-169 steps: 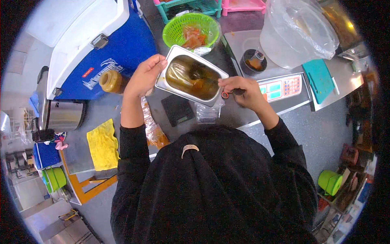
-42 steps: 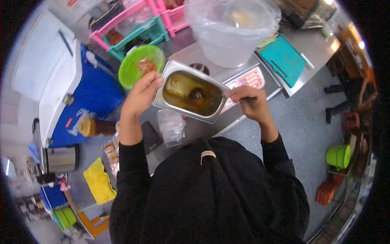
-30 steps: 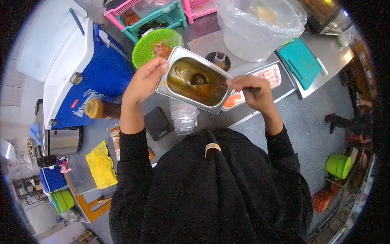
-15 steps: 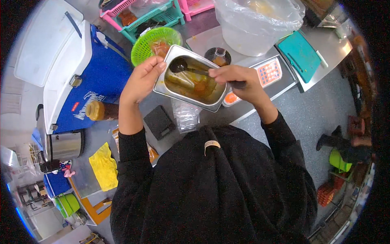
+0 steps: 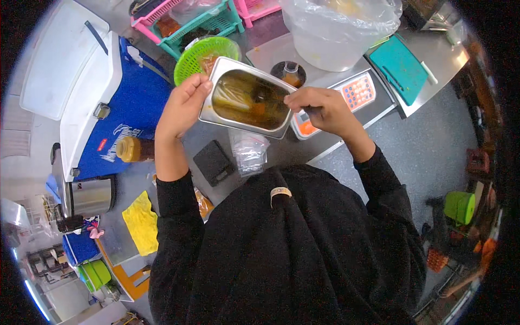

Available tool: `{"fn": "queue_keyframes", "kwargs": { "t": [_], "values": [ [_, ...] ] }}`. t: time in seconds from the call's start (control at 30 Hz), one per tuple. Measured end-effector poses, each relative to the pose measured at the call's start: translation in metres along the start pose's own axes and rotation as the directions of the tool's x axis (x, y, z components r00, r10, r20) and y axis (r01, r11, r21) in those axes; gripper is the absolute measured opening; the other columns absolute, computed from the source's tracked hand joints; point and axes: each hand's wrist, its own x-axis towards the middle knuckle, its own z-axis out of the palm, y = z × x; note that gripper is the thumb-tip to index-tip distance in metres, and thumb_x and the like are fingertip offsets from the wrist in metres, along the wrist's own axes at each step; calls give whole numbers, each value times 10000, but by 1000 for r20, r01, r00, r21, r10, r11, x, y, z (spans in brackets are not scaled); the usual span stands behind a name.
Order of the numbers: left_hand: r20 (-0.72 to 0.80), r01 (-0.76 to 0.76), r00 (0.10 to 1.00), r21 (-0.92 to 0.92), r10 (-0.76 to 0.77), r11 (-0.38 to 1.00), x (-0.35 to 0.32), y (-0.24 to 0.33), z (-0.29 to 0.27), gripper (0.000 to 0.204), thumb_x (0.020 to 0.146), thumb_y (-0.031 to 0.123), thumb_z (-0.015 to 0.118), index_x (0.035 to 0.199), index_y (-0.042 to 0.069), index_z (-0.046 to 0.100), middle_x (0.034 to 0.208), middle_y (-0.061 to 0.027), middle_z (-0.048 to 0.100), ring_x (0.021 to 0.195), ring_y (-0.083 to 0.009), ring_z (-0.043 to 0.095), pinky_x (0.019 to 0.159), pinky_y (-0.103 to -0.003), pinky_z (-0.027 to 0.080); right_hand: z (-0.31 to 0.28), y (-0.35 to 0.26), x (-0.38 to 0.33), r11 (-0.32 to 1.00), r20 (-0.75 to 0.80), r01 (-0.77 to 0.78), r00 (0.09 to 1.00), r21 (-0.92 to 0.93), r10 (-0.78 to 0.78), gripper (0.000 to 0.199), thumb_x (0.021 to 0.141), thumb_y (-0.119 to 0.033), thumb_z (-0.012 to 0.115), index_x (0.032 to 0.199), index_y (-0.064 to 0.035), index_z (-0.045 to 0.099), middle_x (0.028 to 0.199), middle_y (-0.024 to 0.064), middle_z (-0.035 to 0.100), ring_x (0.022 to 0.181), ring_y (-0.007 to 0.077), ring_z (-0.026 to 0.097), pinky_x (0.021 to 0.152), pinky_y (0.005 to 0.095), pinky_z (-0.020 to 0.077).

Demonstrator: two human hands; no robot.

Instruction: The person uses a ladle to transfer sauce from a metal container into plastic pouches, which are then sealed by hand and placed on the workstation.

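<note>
My left hand [image 5: 184, 103] grips the left end of a rectangular steel pan [image 5: 249, 128], thumb over the rim. The pan is held tilted above the counter, with a brownish-yellow liquid and some pale and orange bits inside. At the pan's right end my right hand [image 5: 325, 111] is closed, fingertips by the rim. It holds a dark ladle [image 5: 261, 94], whose bowl sits low in the liquid; most of its handle is hidden by the hand. A small cup of brown liquid [image 5: 291, 70] stands just beyond the pan.
A green basket [image 5: 187, 60] and a blue cooler [image 5: 130, 97] stand left, beside a yellow-lidded jar [image 5: 128, 149]. Nearer lie a black scale [image 5: 213, 163] and clear plastic bags [image 5: 249, 153]. Right are a plastic-lined bucket [image 5: 333, 49], an orange-patterned package [image 5: 358, 92] and a teal board [image 5: 398, 70].
The pan and both hands have shifted slightly left and away from me. The ladle's bowl has moved from the pan's far left corner toward its middle, lower in the liquid.
</note>
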Motion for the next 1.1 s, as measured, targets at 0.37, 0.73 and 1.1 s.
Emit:
{"fn": "queue_keyframes", "kwargs": {
  "t": [0.37,0.73,1.1],
  "values": [
    [-114,-11,993,159,30,987,10,-17,4,152,846,141,458,801,8,519,673,15,483,648,-52,408,589,-205,361,55,32,-30,854,-411,-336,767,397,493,69,795,34,450,848,20,491,813,107,588,732,161,600,641,260,493],
    [-139,-45,986,312,92,949,-3,-20,19,165,835,154,465,817,-5,507,639,-53,497,607,-90,436,565,-248,380,83,25,-25,189,-118,-193,328,963,937,183,857,-144,457,879,38,453,798,100,508,709,197,574,673,290,511],
    [-344,4,938,164,53,986,-29,-26,-1,174,854,148,438,822,-6,514,692,4,488,645,-57,415,577,-211,366,-10,14,-31,486,-424,-145,321,862,847,153,827,-100,501,907,25,466,782,109,557,683,182,588,651,274,511]
  ]
}}
